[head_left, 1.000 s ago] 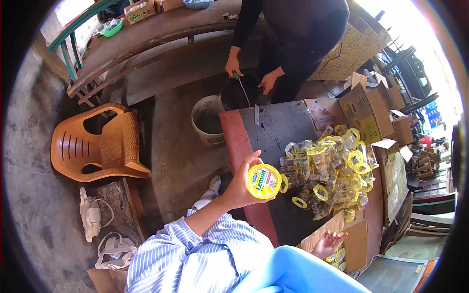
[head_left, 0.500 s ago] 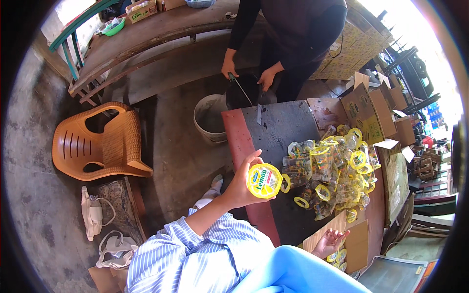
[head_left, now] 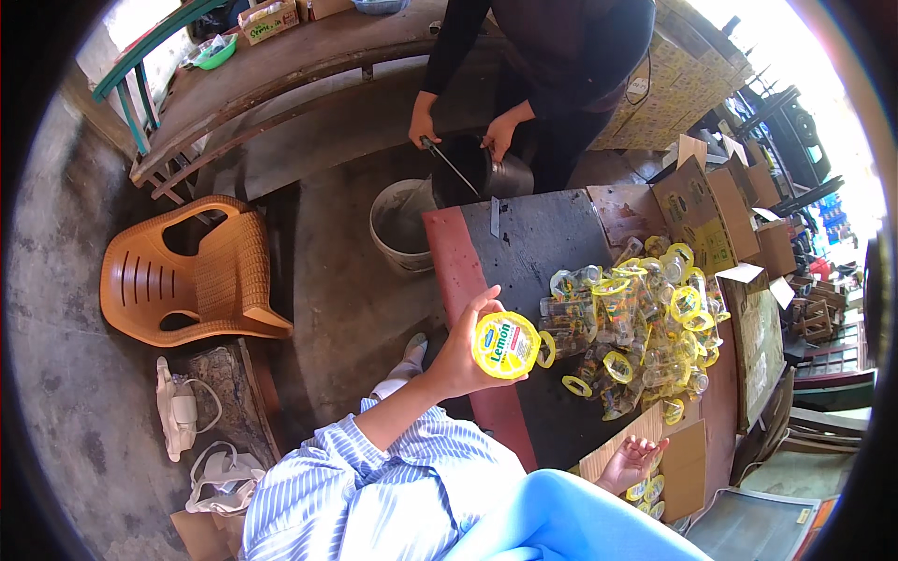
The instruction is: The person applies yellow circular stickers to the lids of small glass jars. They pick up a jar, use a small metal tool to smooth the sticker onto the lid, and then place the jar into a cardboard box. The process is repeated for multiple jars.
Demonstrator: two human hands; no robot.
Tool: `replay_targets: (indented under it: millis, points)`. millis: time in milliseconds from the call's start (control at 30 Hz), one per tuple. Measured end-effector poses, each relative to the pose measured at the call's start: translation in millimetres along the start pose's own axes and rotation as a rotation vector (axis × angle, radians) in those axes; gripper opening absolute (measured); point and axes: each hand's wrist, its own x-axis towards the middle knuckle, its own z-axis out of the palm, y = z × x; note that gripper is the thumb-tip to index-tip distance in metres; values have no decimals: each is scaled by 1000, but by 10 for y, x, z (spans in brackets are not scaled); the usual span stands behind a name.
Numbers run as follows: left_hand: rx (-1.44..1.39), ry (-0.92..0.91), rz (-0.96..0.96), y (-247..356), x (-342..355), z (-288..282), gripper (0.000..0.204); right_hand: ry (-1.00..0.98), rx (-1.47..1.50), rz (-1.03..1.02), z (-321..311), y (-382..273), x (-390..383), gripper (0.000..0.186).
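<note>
My left hand grips a round cup with a yellow lid, held over the red edge of the dark table. A pile of clear plastic cups with yellow rims lies to its right on the table. My right hand is low at the right, fingers loosely curled and apart with nothing visible in them, over an open cardboard box that has several yellow-lidded cups in it.
A co-worker stands beyond the table, holding a dark container and a long-handled tool beside a white bucket. An orange chair, white bags and a bench are left and behind. Cardboard boxes stand back right.
The co-worker's hands have shifted left and up, and more of the dark container shows under them. My two hands and the cup have hardly moved.
</note>
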Motion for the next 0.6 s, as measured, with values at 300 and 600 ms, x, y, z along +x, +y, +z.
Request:
replay_targets:
  millis: [300, 600]
  points:
    - [-32, -7, 0, -5, 11, 18, 105, -7, 10, 18, 3, 20, 1, 35]
    - [-22, -24, -2, 1, 9, 25, 104, -27, 10, 19, -32, 21, -2, 35]
